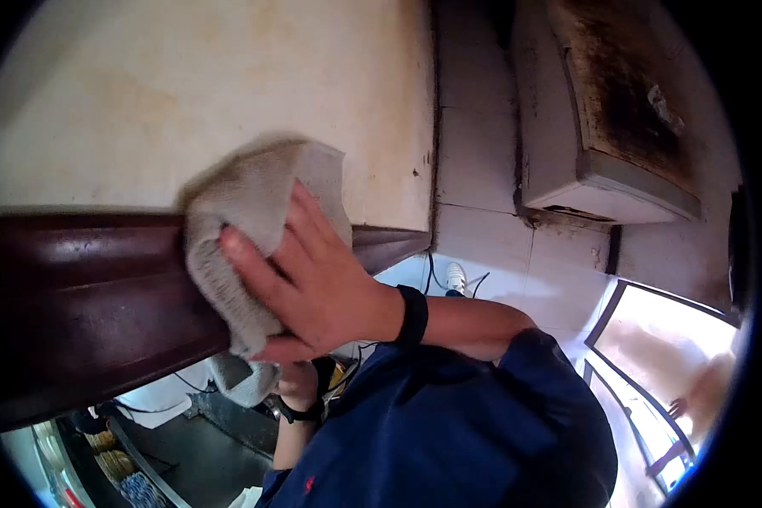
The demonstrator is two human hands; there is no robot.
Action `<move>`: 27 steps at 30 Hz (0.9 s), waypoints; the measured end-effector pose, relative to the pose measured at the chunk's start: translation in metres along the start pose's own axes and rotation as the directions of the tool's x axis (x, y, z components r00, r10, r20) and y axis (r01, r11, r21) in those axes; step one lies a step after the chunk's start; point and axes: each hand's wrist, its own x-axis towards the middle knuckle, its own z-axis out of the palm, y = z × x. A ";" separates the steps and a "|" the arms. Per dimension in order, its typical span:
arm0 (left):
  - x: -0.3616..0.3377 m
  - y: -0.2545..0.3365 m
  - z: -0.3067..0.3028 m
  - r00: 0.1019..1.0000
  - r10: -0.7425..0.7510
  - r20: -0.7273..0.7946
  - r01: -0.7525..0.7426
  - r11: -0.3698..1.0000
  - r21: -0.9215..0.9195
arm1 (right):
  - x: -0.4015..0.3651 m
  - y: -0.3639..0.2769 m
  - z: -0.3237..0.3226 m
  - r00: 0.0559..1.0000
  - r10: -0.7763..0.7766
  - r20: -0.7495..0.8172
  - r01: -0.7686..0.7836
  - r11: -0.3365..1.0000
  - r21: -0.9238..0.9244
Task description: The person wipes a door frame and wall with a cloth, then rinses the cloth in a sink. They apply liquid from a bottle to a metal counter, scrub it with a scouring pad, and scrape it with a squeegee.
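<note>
My right hand (322,292), with a black wristband, presses a grey-beige cloth (250,190) against a stained cream panel (288,76). Its fingers are bent over the folds, and the thumb lies along the lower edge. The cloth also covers part of the dark red-brown trim (85,288) below the panel. Lower down, my left hand (298,385) wears a dark band at the wrist and is closed at a greyish bunched end of cloth (244,379). My right hand and the cloth partly hide its fingers.
A boxy fixture (626,110) with a brown-black grimy face juts from the tiled wall (474,161) at upper right. Below are a dark metal counter (199,457), a white container (157,398) and stacked items at lower left. Another person's shoe (455,278) shows near cables. A bright framed opening (652,339) is at right.
</note>
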 end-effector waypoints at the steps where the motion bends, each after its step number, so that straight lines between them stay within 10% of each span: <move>1: 0.003 0.004 -0.002 0.984 -0.169 0.065 0.179 0.960 -0.216 | 0.003 -0.006 0.000 0.997 -0.058 -0.045 0.058 0.998 0.015; 5: 0.009 0.014 0.021 0.859 -0.397 0.323 0.511 0.692 -0.510 | -0.019 0.023 -0.004 0.997 -0.057 0.052 0.054 0.997 0.059; 16: -0.063 0.063 0.089 0.563 -0.091 0.822 0.694 0.592 -0.410 | -0.203 0.120 0.017 0.912 0.262 0.315 -0.277 0.961 0.004; 23: -0.061 0.062 0.090 0.599 -0.340 0.725 0.774 0.479 -0.414 | -0.199 0.110 0.006 0.891 0.338 0.304 -0.360 0.933 0.017; 27: -0.024 0.033 0.039 0.676 -0.573 0.463 0.733 0.460 -0.502 | -0.092 0.055 -0.003 0.979 0.059 0.194 -0.075 0.994 0.077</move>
